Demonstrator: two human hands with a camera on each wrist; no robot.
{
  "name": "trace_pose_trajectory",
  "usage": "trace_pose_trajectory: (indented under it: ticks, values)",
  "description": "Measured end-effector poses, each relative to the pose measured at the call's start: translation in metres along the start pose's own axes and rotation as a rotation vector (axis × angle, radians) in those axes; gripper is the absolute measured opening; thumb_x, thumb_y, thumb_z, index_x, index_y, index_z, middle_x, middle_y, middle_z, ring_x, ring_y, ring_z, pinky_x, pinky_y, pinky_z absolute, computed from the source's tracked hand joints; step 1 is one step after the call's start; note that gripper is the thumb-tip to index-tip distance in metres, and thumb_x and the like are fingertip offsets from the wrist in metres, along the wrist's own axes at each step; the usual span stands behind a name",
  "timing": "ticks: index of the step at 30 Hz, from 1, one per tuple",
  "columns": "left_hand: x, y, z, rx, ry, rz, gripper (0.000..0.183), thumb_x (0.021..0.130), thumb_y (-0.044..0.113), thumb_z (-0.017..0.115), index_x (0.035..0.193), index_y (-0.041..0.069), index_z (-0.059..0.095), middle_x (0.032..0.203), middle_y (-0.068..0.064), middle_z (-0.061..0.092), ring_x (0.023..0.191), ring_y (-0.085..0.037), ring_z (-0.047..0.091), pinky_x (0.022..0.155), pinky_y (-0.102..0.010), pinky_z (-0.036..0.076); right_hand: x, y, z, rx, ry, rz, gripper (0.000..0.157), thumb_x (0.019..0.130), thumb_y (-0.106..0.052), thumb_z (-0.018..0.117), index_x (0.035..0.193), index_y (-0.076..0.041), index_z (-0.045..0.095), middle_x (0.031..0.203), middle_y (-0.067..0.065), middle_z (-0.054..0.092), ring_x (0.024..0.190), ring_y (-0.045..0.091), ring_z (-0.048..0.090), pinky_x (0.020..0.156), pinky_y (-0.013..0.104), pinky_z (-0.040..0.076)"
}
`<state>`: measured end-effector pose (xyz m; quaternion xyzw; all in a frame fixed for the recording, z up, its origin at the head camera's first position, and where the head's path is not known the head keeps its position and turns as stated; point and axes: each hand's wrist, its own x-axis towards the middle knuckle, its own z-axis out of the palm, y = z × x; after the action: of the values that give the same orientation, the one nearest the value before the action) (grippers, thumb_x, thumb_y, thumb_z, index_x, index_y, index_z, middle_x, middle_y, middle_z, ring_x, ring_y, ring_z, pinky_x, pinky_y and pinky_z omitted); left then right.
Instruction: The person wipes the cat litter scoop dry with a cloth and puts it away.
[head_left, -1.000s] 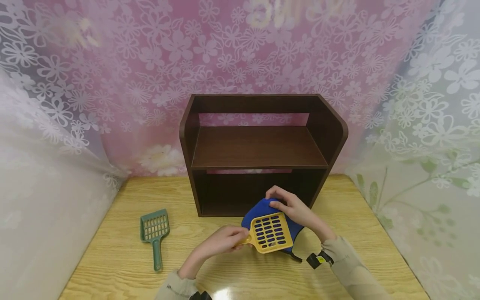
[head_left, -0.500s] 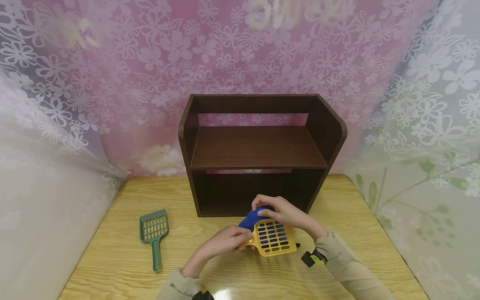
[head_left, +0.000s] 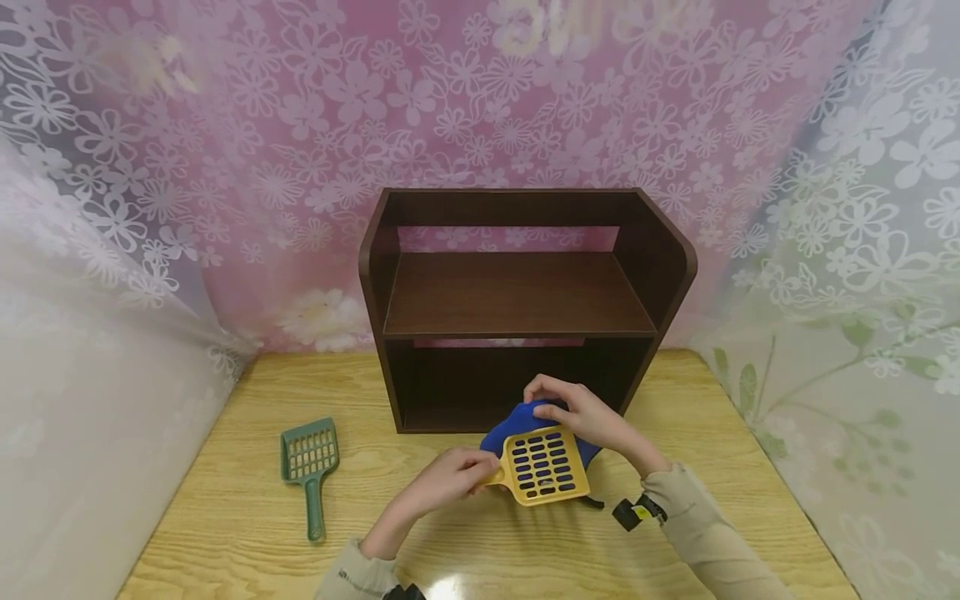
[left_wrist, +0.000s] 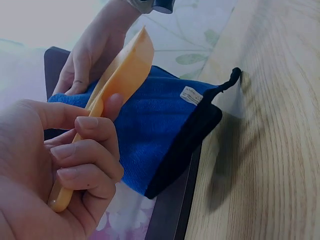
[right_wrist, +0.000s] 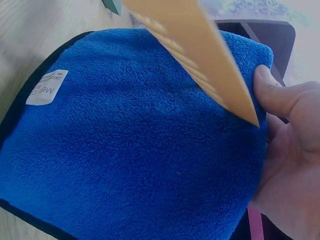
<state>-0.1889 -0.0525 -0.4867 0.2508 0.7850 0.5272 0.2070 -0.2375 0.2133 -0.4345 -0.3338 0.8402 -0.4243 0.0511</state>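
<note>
Left hand (head_left: 448, 479) clamped the yellow scoop (left_wrist: 126, 62) by its handle (left_wrist: 62, 195), blade (head_left: 580, 475) extending right of that grip. Behind the blade, the cloth (right_wrist: 135, 130) hung from the right hand (head_left: 588, 414), pinched at one edge. Slippage seemed possible there, caused by so narrow a pinch.

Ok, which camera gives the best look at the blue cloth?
Right wrist: the blue cloth fills most of that view, white label included. Left wrist shows it partly behind the yellow scoop and left hand; head, largely behind the yellow scoop.
</note>
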Motion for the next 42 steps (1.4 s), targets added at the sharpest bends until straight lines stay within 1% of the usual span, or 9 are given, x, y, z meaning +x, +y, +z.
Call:
trace_pose_trajectory:
  ticks: [6,12,16,23,27,31,36,39,42]
  values:
    - [-0.001,-0.003,-0.003,-0.075,0.000,-0.002,0.040,0.107,0.027,0.050,0.092,-0.007,0.062,0.066,0.003,0.048,0.056,-0.007,0.039,0.051,-0.018,0.032,-0.005,0.005,-0.005,0.031,0.086,0.032,0.011,0.104,-0.010,0.056,0.113,-0.015,0.060,0.113,0.003,0.062,0.105,0.010,0.063,0.092,0.025,0.051]
    - [-0.003,-0.006,-0.004,-0.129,-0.003,-0.006,0.041,0.108,0.027,0.049,0.089,-0.009,0.058,0.066,0.002,0.045,0.056,-0.008,0.036,0.051,-0.018,0.029,-0.010,0.013,-0.006,0.059,0.166,0.057,0.011,0.104,-0.008,0.056,0.114,-0.012,0.060,0.109,0.004,0.062,0.096,0.013,0.061,0.087,0.022,0.051]
    - [-0.003,-0.009,-0.005,-0.149,-0.004,-0.002,0.042,0.108,0.026,0.049,0.096,-0.013,0.059,0.067,0.002,0.045,0.056,-0.007,0.035,0.050,-0.017,0.028,-0.013,0.016,-0.006,0.126,0.194,0.089,0.011,0.104,-0.007,0.056,0.115,-0.008,0.059,0.108,0.008,0.064,0.096,0.012,0.063,0.085,0.021,0.050]
    - [-0.006,-0.011,-0.007,-0.176,0.002,-0.012,0.034,0.108,0.026,0.048,0.098,-0.001,0.064,0.068,0.001,0.046,0.056,-0.007,0.034,0.048,-0.017,0.027,-0.017,0.018,-0.001,0.177,0.279,0.167,0.013,0.104,-0.011,0.058,0.116,-0.006,0.057,0.103,0.009,0.067,0.091,0.012,0.063,0.081,0.020,0.049]
    - [-0.006,-0.012,-0.006,-0.186,0.015,-0.023,0.037,0.108,0.027,0.047,0.101,-0.004,0.064,0.069,0.002,0.047,0.055,-0.007,0.034,0.047,-0.016,0.027,-0.019,0.017,0.005,0.216,0.338,0.203,0.016,0.104,-0.012,0.057,0.118,-0.004,0.057,0.102,0.010,0.069,0.089,0.012,0.063,0.080,0.020,0.049]
    - [-0.006,-0.013,-0.006,-0.203,0.034,-0.030,0.036,0.108,0.028,0.047,0.100,-0.001,0.066,0.069,0.002,0.048,0.055,-0.006,0.034,0.047,-0.016,0.028,-0.021,0.016,0.010,0.262,0.392,0.244,0.018,0.104,-0.013,0.057,0.120,-0.002,0.056,0.103,0.011,0.069,0.087,0.012,0.063,0.077,0.021,0.049]
    - [-0.006,-0.014,-0.007,-0.254,0.100,-0.053,0.036,0.108,0.030,0.047,0.110,-0.001,0.066,0.071,-0.001,0.049,0.052,-0.006,0.032,0.047,-0.018,0.027,-0.026,0.016,0.016,0.315,0.431,0.291,0.021,0.105,-0.016,0.057,0.121,-0.002,0.055,0.102,0.007,0.067,0.085,0.013,0.062,0.075,0.021,0.050]
    - [-0.007,-0.014,-0.008,-0.292,0.139,-0.071,0.039,0.108,0.031,0.046,0.120,-0.002,0.063,0.074,-0.003,0.049,0.052,-0.007,0.030,0.047,-0.020,0.026,-0.029,0.018,0.020,0.327,0.431,0.301,0.021,0.105,-0.016,0.057,0.121,-0.002,0.054,0.100,0.004,0.066,0.084,0.014,0.062,0.074,0.022,0.051]
    - [-0.007,-0.014,-0.009,-0.316,0.158,-0.081,0.040,0.109,0.031,0.044,0.122,-0.003,0.062,0.075,-0.003,0.049,0.051,-0.007,0.030,0.047,-0.020,0.025,-0.032,0.021,0.022,0.311,0.441,0.293,0.020,0.105,-0.015,0.057,0.120,-0.002,0.055,0.099,0.004,0.066,0.085,0.013,0.062,0.075,0.022,0.051]
